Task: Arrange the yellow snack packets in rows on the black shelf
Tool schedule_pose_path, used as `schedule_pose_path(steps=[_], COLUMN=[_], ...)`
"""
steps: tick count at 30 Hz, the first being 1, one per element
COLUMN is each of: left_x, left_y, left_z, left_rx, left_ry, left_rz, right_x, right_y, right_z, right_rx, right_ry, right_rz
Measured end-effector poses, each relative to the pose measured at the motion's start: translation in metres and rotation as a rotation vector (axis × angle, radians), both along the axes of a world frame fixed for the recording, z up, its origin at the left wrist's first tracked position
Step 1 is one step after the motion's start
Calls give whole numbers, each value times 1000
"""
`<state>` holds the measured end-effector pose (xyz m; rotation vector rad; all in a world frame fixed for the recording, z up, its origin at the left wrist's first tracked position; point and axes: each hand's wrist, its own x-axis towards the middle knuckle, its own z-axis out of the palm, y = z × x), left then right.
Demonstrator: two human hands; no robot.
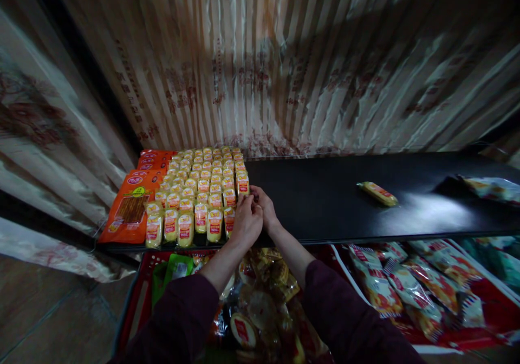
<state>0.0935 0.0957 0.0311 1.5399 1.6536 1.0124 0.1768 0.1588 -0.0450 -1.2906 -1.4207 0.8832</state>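
Rows of small yellow wrapped snack cakes (214, 224) with red and white labels stand packed together on the left part of a black shelf (300, 190). At the right edge of these rows, my left hand (247, 224) and my right hand (266, 208) meet with their fingers bent and closed together. Just beyond the fingertips is an upright wrapped cake (242, 182); whether they touch it I cannot tell. Anything between my fingers is hidden. One single wrapped cake (378, 193) lies on its side farther right on the shelf.
Orange snack bags (129, 208) lie at the shelf's left end, and a clear printed bag (493, 188) at its right end. Below the shelf's front edge are a red crate (136, 299) of mixed packs and a red box holding several white-and-red bags (376, 280). Pleated curtain hangs behind.
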Motion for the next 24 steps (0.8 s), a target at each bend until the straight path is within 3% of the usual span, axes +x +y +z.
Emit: schedule_pose_path(steps=[5,14,18,24], left_x=[2,3,2,1], left_y=[2,6,7,9], left_z=[5,8,10,17], left_rx=[-34,-46,-58,-43], left_ry=[9,-4,60,83], left_rz=[-33,-32,-15,-4], right_x=[4,11,12,12], right_y=[2,-1,0,10], right_z=[0,14,12,3], right_rx=[14,12,49,119], right_ry=[-28,-346,-263,-170], right_rz=[18,3,49,-39])
